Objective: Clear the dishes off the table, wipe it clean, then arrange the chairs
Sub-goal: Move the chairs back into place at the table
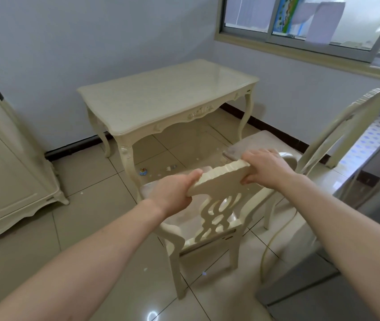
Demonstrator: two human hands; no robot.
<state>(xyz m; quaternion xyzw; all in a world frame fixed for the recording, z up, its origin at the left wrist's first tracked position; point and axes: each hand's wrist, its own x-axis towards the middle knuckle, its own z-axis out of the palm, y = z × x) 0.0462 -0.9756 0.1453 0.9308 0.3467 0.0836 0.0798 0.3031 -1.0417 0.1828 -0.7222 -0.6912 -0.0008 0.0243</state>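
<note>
Chair (216,218) held by its top rail: left hand (175,193) and right hand (265,167), fingers clamped on it, near the cream tabletop (161,103).

cream cabinet (10,172) at left against the wall | sliding window (311,26) upper right, papers hanging behind its glass | beige tiled floor (87,218) with small scraps and a little colourful toy (143,171) | dark skirting board (274,128) along the wall
</note>
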